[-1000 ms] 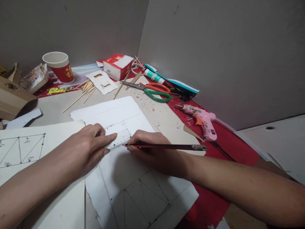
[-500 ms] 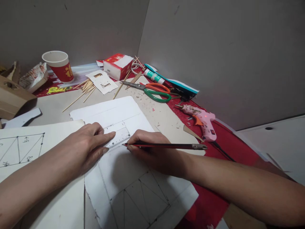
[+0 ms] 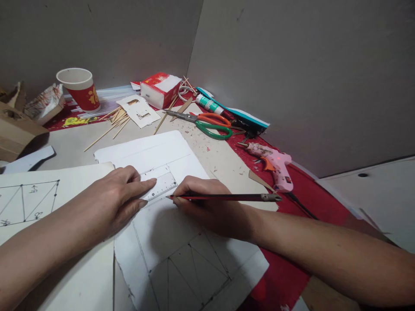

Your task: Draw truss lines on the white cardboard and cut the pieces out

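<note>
My left hand lies flat with its fingers stretched out, pressing a clear ruler onto a white sheet that carries pencil lines and a triangle drawing. My right hand is closed round a red pencil. The pencil lies nearly level, its tip at the ruler's lower edge and its metal end pointing right. A second white sheet with a drawn, lettered triangle figure lies under my left forearm.
Orange and green scissors, a pink glue gun, a glue tube, a red and white box, a red paper cup, wooden sticks, a cut card piece and a cardboard box lie around. Grey walls close the back and right.
The pencil tip has slid a little leftward along the ruler's edge. My left hand stays pressed on the ruler. The view has shifted slightly.
</note>
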`<control>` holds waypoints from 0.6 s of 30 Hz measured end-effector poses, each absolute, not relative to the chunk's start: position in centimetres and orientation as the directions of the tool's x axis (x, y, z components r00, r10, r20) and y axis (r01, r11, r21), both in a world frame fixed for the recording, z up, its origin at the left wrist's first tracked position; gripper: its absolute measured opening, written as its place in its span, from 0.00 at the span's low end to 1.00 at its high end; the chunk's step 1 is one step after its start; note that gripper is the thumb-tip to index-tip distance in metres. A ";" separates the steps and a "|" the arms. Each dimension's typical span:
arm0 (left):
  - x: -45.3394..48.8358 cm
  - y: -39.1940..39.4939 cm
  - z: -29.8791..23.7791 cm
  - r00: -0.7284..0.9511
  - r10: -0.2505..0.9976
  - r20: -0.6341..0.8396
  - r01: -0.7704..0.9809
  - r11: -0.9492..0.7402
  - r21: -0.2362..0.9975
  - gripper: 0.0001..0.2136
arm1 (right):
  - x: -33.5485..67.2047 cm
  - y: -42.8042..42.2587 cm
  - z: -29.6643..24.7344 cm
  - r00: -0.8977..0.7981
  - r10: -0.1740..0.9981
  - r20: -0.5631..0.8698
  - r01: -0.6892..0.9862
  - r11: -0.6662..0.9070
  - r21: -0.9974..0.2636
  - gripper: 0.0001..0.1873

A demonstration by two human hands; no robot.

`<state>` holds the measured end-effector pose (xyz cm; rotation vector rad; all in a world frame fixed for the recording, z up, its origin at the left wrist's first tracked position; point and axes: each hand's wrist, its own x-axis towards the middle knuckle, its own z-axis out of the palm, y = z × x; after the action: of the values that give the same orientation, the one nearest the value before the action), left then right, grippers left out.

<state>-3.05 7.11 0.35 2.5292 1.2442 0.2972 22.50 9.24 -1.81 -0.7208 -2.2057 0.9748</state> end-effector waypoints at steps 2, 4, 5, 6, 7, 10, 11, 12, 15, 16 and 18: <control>-3.0 7.2 0.3 0.609 0.791 0.059 0.725 -0.586 0.362 0.18 | 22.5 9.3 -1.8 -0.659 0.684 0.311 0.237 0.582 -0.778 0.05; -3.0 7.2 0.2 0.611 0.789 0.063 0.721 -0.588 0.365 0.18 | 22.4 9.3 -1.8 -0.662 0.683 0.309 0.243 0.585 -0.774 0.05; -3.0 7.2 0.2 0.609 0.791 0.063 0.723 -0.586 0.366 0.18 | 22.4 9.3 -1.7 -0.664 0.682 0.307 0.243 0.585 -0.773 0.05; -3.0 7.2 0.3 0.605 0.794 0.061 0.727 -0.582 0.366 0.18 | 22.4 9.3 -1.7 -0.667 0.679 0.306 0.243 0.586 -0.773 0.05; -3.0 7.2 0.3 0.601 0.797 0.058 0.731 -0.577 0.365 0.18 | 22.4 9.3 -1.7 -0.669 0.677 0.306 0.240 0.587 -0.773 0.05; -3.0 7.1 0.4 0.598 0.800 0.044 0.737 -0.571 0.361 0.18 | 22.4 9.3 -1.6 -0.670 0.676 0.306 0.235 0.585 -0.776 0.05; -3.0 7.1 0.4 0.599 0.800 0.041 0.738 -0.571 0.361 0.18 | 22.4 9.2 -1.6 -0.669 0.677 0.306 0.237 0.585 -0.776 0.05; -3.0 7.1 0.4 0.599 0.799 0.040 0.737 -0.571 0.362 0.18 | 22.4 9.2 -1.6 -0.670 0.676 0.306 0.237 0.586 -0.775 0.05; -2.9 7.2 0.4 0.596 0.802 0.039 0.738 -0.566 0.367 0.18 | 22.5 9.2 -1.6 -0.678 0.670 0.303 0.239 0.590 -0.771 0.05; -2.9 7.2 0.4 0.595 0.803 0.038 0.739 -0.565 0.367 0.18 | 22.5 9.2 -1.6 -0.681 0.668 0.299 0.241 0.590 -0.770 0.05; -2.9 7.3 0.4 0.593 0.804 0.036 0.741 -0.563 0.366 0.18 | 22.5 9.3 -1.7 -0.683 0.668 0.295 0.244 0.589 -0.770 0.05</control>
<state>-2.86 7.26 0.38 2.5114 1.2577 0.2851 22.53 9.27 -1.66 -0.7220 -2.2448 0.9680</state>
